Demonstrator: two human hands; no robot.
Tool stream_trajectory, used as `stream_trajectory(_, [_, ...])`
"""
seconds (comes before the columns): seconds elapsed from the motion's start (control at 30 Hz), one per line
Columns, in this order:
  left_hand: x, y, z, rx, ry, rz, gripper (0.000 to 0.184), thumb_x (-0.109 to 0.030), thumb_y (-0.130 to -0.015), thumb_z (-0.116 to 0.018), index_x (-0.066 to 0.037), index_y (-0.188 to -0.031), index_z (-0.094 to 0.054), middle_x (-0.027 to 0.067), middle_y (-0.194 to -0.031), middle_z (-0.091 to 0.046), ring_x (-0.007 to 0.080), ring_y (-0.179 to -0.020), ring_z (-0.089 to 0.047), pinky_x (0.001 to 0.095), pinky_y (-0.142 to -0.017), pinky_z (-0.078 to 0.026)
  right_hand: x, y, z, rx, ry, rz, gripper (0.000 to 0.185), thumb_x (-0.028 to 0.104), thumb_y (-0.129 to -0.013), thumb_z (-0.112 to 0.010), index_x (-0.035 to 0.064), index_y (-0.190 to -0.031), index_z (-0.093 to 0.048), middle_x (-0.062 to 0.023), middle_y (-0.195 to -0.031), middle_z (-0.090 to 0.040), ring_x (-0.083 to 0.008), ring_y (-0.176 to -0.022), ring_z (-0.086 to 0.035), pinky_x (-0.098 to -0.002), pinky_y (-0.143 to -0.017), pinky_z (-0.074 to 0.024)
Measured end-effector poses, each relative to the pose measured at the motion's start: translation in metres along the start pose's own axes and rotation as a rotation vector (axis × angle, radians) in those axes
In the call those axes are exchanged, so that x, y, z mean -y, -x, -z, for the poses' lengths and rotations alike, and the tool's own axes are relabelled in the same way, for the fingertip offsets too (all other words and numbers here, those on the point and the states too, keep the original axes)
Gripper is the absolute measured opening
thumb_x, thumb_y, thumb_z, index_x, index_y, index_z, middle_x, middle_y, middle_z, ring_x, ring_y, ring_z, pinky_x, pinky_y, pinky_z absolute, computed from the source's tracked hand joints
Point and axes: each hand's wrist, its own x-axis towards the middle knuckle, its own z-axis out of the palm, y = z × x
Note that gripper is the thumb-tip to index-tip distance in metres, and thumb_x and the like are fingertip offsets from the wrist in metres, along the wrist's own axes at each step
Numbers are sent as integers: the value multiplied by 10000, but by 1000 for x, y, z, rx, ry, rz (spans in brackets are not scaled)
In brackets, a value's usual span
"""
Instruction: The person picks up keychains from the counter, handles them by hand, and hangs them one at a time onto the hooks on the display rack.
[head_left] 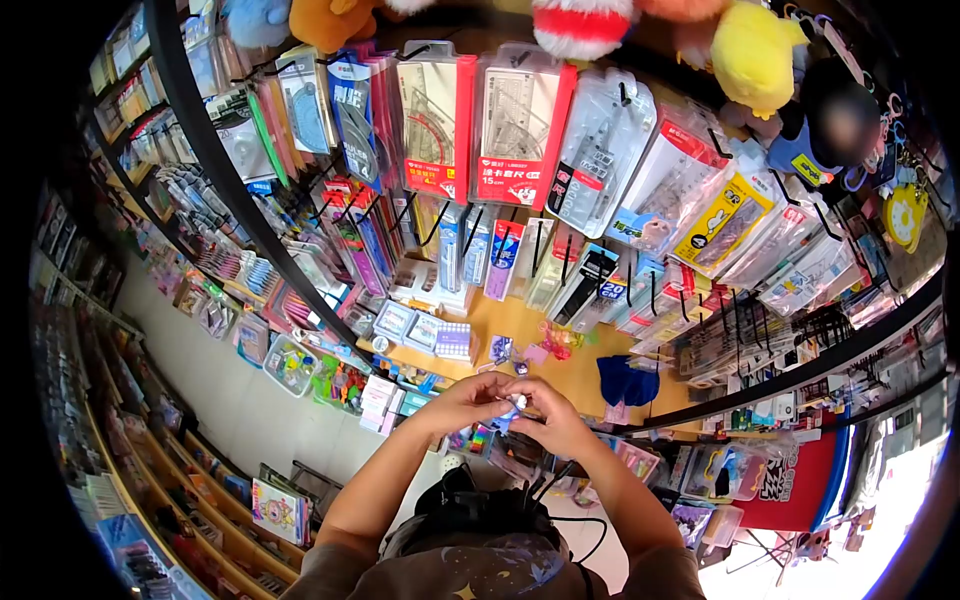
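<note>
Both of my hands meet in front of my body, close to the edge of a wooden shelf (575, 385). Between them is a small blue-and-white object (508, 412), too small and covered to name its kind. My left hand (468, 402) pinches it from the left with bent fingers. From the other side my right hand (552, 418) closes on it, thumb and fingers curled. Just beyond my fingertips, small purple and pink items (520, 350) lie on the shelf. A dark blue cloth item (628, 380) rests to their right.
Packaged ruler sets (435, 125) hang on hooks ahead, with plush toys (755, 60) above. White and purple boxes (425, 333) stand on the shelf's left part. A black metal post (235, 180) slants down at left. Below it sits a clear plastic bin (291, 366).
</note>
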Motion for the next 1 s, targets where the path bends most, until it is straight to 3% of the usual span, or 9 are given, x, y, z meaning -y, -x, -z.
stream_trajectory(0.1, [17,-5,1,-76,131,173,331,-131,-826,-601,-52,-1131,-499,-1,-962,-564,71,-858,-516,208,-749,-416,-6,1,6,-19,-99,-2,437,13,-724,-659,58,-1115,-467,-85,-1164,-452,-195,-1121,-443,-305,-889,-398])
stream_trajectory(0.2, [32,-7,-2,-183,372,322,338,-147,-822,-605,-46,-1128,-503,20,-976,-581,103,-880,-554,236,-768,-452,-13,0,11,-152,236,218,437,30,-731,-660,45,-1125,-474,-95,-1106,-497,-202,-1029,-498,-301,-845,-430])
stream_trajectory(0.3, [55,-5,4,-278,559,296,358,-138,-821,-598,-44,-1148,-486,46,-1000,-568,144,-905,-567,291,-786,-476,-77,12,25,-300,43,-13,431,50,-753,-647,38,-1141,-460,-93,-1132,-495,-197,-973,-528,-295,-814,-446])
stream_trajectory(0.4, [57,1,8,-349,623,176,363,-106,-833,-573,-62,-1176,-460,67,-1008,-560,170,-905,-569,294,-765,-479,-200,37,60,-564,-9,-376,241,121,-785,-609,46,-1010,-567,-119,-931,-588,-224,-888,-573,-311,-726,-470])
stream_trajectory(0.47, [64,11,14,-370,655,157,350,-90,-828,-574,-48,-1160,-470,86,-1027,-560,186,-937,-563,314,-798,-472,-280,68,92,-766,357,-409,130,141,-748,-635,58,-848,-631,-64,-766,-627,-187,-736,-605,-282,-673,-487])
stream_trajectory(0.57, [80,28,21,-467,659,142,310,-98,-824,-581,-40,-1118,-500,98,-1023,-573,203,-935,-569,332,-807,-475,-365,117,139,-794,968,-529,198,189,-630,-667,102,-807,-646,-123,-796,-631,-304,-748,-586,-394,-727,-467])
stream_trajectory(0.63, [90,40,23,-538,668,136,284,-106,-821,-588,-40,-1089,-518,101,-1007,-584,210,-925,-574,340,-806,-480,-342,115,153,-819,844,-931,232,259,-644,-660,199,-868,-654,-152,-939,-591,-285,-1020,-493,-377,-836,-430])
stream_trajectory(0.8, [110,61,25,-683,691,102,285,-155,-798,-625,-51,-1046,-530,83,-959,-600,215,-919,-578,351,-823,-477,-370,113,164,-928,747,-1126,274,328,-682,-638,201,-923,-667,-161,-968,-597,-309,-1012,-522,-385,-835,-447])
stream_trajectory(1.0, [110,63,19,-706,742,-13,250,-162,-812,-612,-43,-1019,-535,93,-960,-599,222,-901,-583,330,-798,-492,-397,137,192,-956,465,-922,236,218,-678,-639,64,-855,-661,-189,-929,-607,-342,-886,-569,-401,-778,-463])
